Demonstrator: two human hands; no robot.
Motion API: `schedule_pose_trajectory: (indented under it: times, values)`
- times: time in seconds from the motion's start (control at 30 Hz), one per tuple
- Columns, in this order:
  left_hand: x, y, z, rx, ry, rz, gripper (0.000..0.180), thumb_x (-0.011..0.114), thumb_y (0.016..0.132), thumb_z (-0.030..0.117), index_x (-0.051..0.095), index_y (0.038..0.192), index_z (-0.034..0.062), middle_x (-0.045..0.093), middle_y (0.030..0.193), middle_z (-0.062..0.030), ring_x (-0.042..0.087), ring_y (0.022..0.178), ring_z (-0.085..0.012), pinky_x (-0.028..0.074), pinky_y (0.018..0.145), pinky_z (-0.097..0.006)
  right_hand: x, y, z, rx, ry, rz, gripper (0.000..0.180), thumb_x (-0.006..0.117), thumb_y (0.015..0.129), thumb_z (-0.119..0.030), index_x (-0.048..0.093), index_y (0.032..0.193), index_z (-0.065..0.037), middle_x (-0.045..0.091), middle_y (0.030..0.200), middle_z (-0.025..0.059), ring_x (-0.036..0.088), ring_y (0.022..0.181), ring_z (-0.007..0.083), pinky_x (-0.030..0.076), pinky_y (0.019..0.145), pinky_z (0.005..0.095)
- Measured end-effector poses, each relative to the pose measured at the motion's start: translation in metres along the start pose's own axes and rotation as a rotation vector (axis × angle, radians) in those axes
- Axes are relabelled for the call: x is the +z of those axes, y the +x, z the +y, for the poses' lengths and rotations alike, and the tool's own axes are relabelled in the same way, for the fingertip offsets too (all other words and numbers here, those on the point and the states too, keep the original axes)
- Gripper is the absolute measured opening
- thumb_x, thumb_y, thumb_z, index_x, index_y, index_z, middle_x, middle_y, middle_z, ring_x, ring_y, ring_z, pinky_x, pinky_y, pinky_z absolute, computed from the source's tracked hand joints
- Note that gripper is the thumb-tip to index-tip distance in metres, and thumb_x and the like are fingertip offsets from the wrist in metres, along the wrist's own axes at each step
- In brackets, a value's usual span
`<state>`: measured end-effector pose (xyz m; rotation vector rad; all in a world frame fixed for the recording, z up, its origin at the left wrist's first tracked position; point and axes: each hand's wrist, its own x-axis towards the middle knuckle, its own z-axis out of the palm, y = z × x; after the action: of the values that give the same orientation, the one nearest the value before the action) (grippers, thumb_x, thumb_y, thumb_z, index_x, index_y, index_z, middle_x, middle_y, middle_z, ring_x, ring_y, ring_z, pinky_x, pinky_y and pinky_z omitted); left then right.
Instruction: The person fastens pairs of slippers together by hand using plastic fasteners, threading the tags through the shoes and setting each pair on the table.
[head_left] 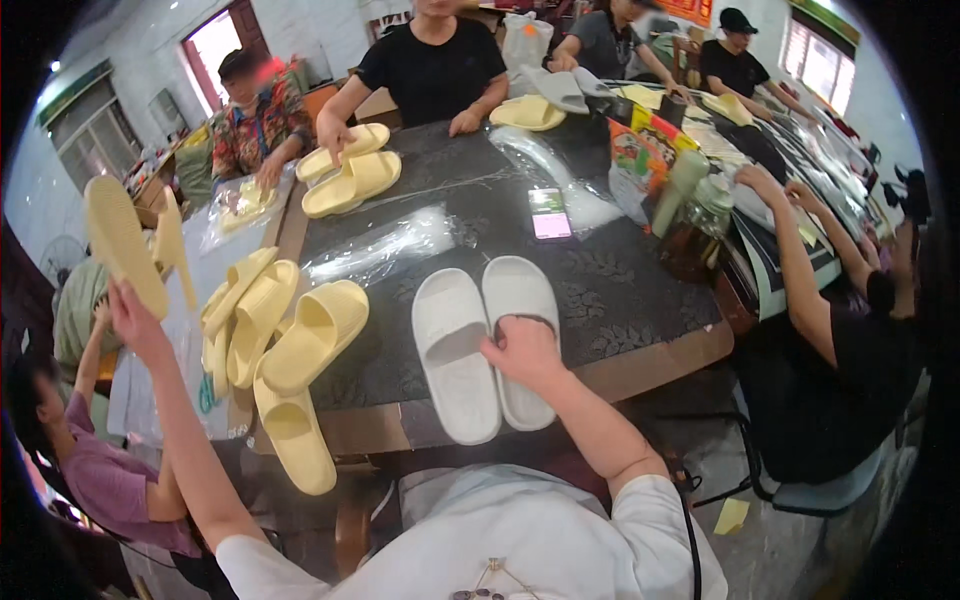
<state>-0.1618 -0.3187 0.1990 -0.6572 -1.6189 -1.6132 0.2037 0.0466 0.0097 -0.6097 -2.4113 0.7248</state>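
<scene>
Raised at the far left, my left hand (pixel 135 318) grips a yellow slipper (pixel 122 240) by its lower end, the ribbed sole showing. A second yellow slipper (pixel 172 245) stands up just beside it; what holds that one is hidden. My right hand (pixel 528 350) is closed on the strap of the right-hand white slipper (pixel 518 284), its fingertips partly out of sight. The matching white slipper (pixel 455 310) lies close against it, both toes pointing away from me at the table's near edge. Left of them, several yellow slippers (pixel 312 335) lie in an overlapping pile.
Clear plastic bags (pixel 385 245) and a phone (pixel 549 214) lie on the dark patterned table (pixel 620 290). A glass jar (pixel 697 225) and a green bottle (pixel 678 190) stand at the right. Across the table, a person in black touches a yellow slipper pair (pixel 352 185). Other people sit around.
</scene>
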Motion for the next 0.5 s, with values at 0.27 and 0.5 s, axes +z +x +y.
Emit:
schedule_pose_trajectory:
  times: [0.27,0.5]
  values:
    - [0.033,-0.137,0.169,0.200,0.215,-0.116,0.043,0.050,0.100,0.017,0.046,0.138,-0.0034,0.053,0.134,-0.0143,0.052,0.120,-0.0215,0.040,0.100,-0.031,-0.113,-0.031,0.083,0.276,-0.136,0.008,0.038,0.069,0.080,-0.037,0.062,0.078,0.001,0.065,0.074,0.0181,0.065,0.072,0.0359,0.051,0.066,0.0449]
    - [0.094,-0.275,0.197,0.494,0.289,-0.567,0.055,0.061,0.074,0.001,0.054,0.129,-0.0016,0.061,0.104,-0.0175,0.055,0.090,-0.0347,0.043,0.085,-0.045,-0.163,-0.035,0.129,0.426,-0.280,-0.035,0.037,0.068,0.084,-0.033,0.063,0.079,0.004,0.064,0.075,0.0220,0.064,0.076,0.0381,0.050,0.070,0.0450]
